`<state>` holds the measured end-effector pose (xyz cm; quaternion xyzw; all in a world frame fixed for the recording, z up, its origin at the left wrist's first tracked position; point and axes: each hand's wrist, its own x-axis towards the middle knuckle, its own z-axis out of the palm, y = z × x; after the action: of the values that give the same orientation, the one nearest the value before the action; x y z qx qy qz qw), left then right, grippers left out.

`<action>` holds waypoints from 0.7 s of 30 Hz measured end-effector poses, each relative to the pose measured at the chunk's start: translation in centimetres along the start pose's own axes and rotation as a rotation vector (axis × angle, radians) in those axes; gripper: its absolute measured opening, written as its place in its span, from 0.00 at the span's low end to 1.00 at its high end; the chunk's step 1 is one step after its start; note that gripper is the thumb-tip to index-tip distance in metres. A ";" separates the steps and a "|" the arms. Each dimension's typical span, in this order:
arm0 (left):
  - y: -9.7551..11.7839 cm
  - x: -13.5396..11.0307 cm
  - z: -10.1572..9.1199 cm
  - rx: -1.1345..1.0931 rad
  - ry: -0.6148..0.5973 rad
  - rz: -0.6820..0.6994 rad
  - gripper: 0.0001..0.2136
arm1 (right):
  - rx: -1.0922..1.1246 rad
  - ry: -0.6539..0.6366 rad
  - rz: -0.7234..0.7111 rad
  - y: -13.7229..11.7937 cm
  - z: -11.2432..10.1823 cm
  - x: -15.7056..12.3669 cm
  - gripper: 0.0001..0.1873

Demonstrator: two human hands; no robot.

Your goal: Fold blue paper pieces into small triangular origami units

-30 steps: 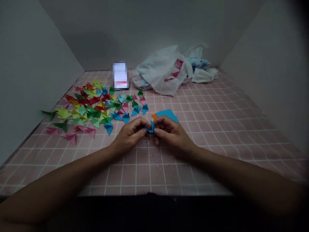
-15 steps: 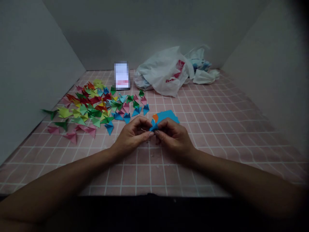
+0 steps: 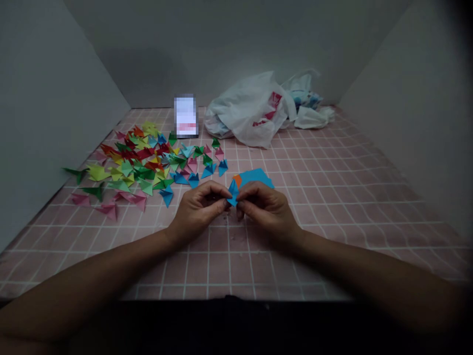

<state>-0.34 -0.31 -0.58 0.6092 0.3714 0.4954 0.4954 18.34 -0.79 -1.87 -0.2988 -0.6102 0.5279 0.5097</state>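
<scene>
Between my two hands is a small folded blue origami piece (image 3: 232, 194), held upright just above the cloth. My left hand (image 3: 204, 204) pinches its left edge between thumb and index finger. From the other side, my right hand (image 3: 266, 207) pinches the right edge, covering part of it. Just behind the fingers lie flat blue paper sheets (image 3: 257, 176), with an orange piece of paper (image 3: 237, 181) at their left end. To the left spreads a heap of folded origami cranes (image 3: 142, 165) in blue, green, yellow, red and pink.
A lit phone (image 3: 186, 117), its screen blurred out, stands behind the heap. White plastic bags (image 3: 247, 111) sit at the back centre, with a smaller white bundle (image 3: 314, 117) to their right. A pink checked cloth (image 3: 354, 197) covers the table, enclosed by pale walls.
The blue origami piece has turned and now shows a taller, pointed face between the fingertips. My left fingertips have shifted slightly left, so the hands are a little further apart.
</scene>
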 end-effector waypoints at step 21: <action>0.1 0.0 0.3 -0.085 0.117 -0.171 0.12 | 0.081 -0.038 0.104 -0.1 0.0 0.0 0.05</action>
<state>-0.05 -0.43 -0.48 0.5239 0.4288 0.5015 0.5387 18.35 -0.84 -1.74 -0.2992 -0.5817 0.5833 0.4816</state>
